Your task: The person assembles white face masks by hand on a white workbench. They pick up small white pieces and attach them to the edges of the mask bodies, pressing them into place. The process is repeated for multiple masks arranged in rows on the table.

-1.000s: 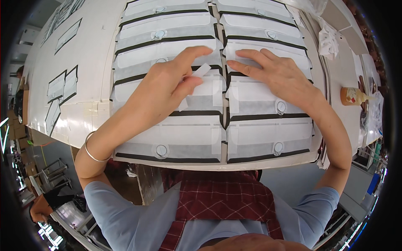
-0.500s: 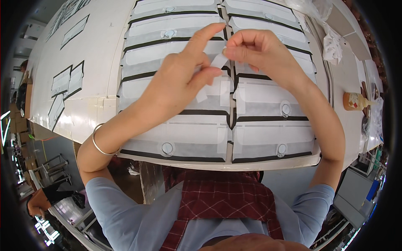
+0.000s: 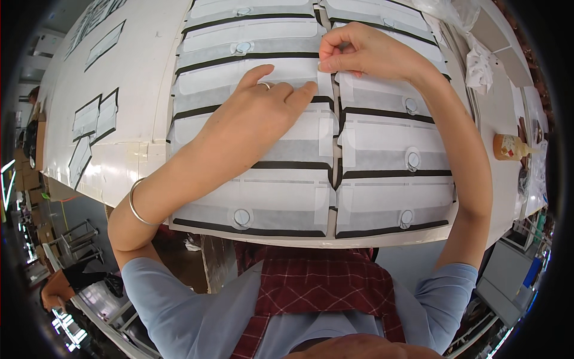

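Pressing and aligning a narrow translucent white strip (image 3: 323,82) looks like the step in hand. The strip lies at the inner end of a flat white-and-grey panel with black edging (image 3: 209,78), third from the desk's front edge in the left of two columns. The right hand (image 3: 382,52) is closed in a fine pinch, thumb against forefinger, apparently on the strip's upper end. The left hand (image 3: 260,116) is palm down over the same panel, fingers loosely spread, one fingertip just beside the strip; whether anything sits beneath that palm, I cannot tell.

The next move seems to call for the strip to lie straight along the panel's end and be smoothed flat without creasing, the panel steadied meanwhile. Nearer the front edge, the two panels of this column carry similar pale strips (image 3: 326,136) at their inner ends, and clear round discs (image 3: 241,217) show on several panels.

Farther out, small dark-bordered rectangular pieces (image 3: 107,112) lie toward the left edge of the pale desk (image 3: 140,102). Toward its right edge are an amber squeeze bottle (image 3: 508,148) and crumpled white wrapping (image 3: 479,70).
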Demonstrator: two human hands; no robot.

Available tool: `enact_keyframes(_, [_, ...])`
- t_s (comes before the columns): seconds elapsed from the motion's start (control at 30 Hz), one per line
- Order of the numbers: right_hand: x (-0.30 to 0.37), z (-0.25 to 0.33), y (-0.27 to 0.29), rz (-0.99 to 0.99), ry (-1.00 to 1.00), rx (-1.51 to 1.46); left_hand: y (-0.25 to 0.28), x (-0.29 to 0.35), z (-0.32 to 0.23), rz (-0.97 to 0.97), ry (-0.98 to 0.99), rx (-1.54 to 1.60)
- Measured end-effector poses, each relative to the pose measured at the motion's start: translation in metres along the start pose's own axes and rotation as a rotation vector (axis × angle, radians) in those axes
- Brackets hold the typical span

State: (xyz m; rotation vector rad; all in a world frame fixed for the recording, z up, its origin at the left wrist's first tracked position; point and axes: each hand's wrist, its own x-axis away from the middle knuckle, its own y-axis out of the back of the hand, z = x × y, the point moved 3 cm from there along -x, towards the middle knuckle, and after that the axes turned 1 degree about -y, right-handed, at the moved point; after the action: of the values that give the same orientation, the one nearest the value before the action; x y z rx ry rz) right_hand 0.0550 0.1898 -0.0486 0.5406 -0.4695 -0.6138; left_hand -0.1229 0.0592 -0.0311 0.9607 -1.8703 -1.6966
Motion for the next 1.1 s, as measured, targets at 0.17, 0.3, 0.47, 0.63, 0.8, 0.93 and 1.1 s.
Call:
enact_keyframes(0.17, [-0.002, -0.004, -0.001, -0.029, 0.004, -0.003, -0.01, -0.006, -0.003, -0.022, -0.042, -0.085])
enact_keyframes(0.3, [-0.002, -0.005, -0.001, -0.026, -0.002, -0.022, -0.013, -0.009, -0.006, 0.011, -0.042, -0.123])
enact_keyframes(0.47, [-0.001, -0.006, -0.005, -0.076, 0.011, -0.043, -0.014, -0.011, -0.008, 0.045, -0.046, -0.196])
enact_keyframes(0.63, [0.0, -0.018, -0.011, -0.167, 0.083, -0.012, -0.012, -0.013, -0.01, 0.106, -0.036, -0.187])
enact_keyframes(0.8, [0.013, -0.007, -0.01, -0.274, 0.0, -0.195, -0.008, -0.021, 0.015, 0.026, 0.084, 0.273])
enact_keyframes(0.93, [0.041, 0.015, -0.015, -0.38, 0.162, -0.201, 0.005, -0.03, 0.031, -0.053, 0.431, 0.823])
enact_keyframes(1.1, [0.062, 0.042, -0.038, -0.455, 0.568, 0.22, -0.011, -0.031, 0.028, -0.123, 0.49, 1.148])
